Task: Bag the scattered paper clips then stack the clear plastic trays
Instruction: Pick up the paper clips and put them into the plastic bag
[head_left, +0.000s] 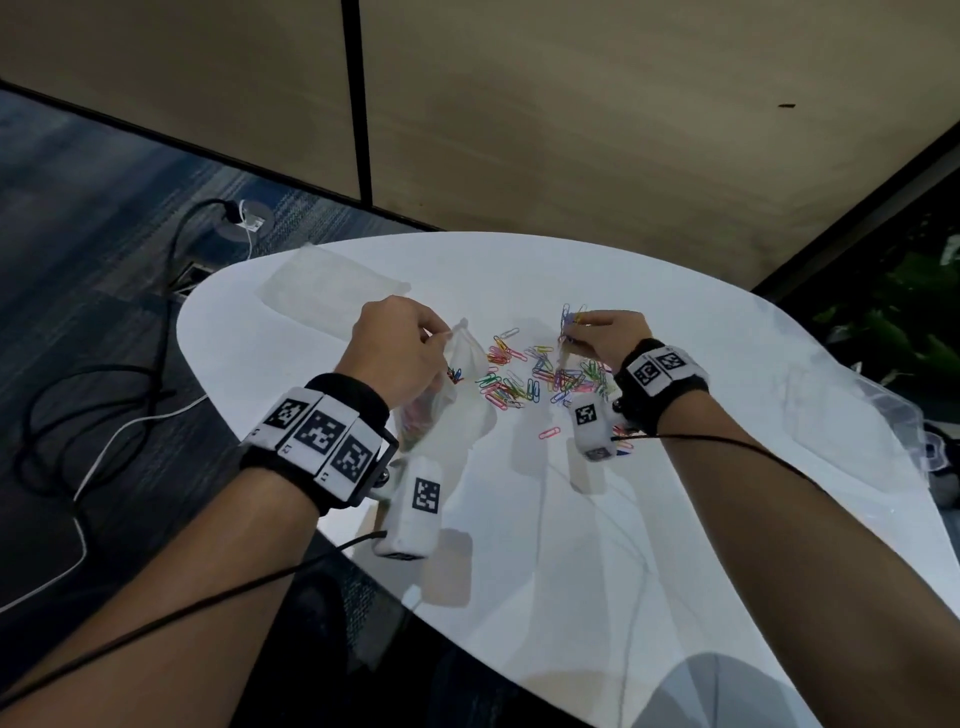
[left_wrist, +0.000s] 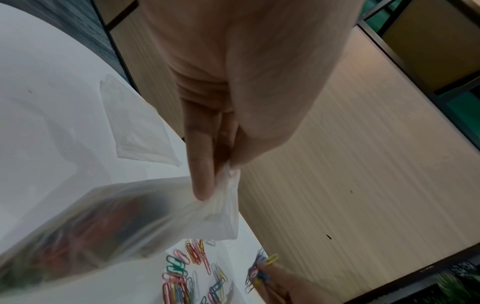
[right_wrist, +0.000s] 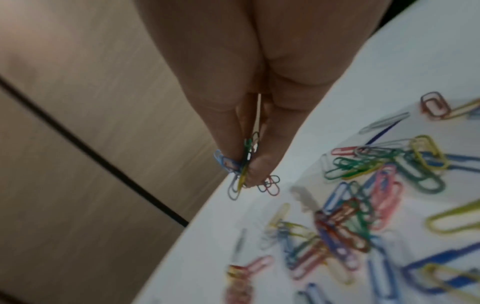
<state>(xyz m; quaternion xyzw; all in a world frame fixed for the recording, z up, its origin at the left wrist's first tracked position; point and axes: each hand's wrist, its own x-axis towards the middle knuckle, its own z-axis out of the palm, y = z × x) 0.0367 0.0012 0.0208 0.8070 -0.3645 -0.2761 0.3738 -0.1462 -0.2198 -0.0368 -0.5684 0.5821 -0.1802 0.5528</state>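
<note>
We read this as an office. Blue-grey carpet tile floor (head_left: 104, 218) with a recessed floor socket box (head_left: 189, 274) and cables (head_left: 78, 395) trailing from it. Beige laminate partition panels (head_left: 571, 104) split by a black seam (cubicle-type walling). White rounded desk (head_left: 675, 519) carrying coloured paper clips (head_left: 524, 376), plain stationery. Green plant (head_left: 904, 317) in the corner by a dark frame.

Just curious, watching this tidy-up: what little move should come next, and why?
Probably carry the right hand across to the bag and drop its pinched bunch of clips in. The left hand holds the bag by its top edge beside the pile, some clips already inside, while many loose clips lie on the table.
</note>
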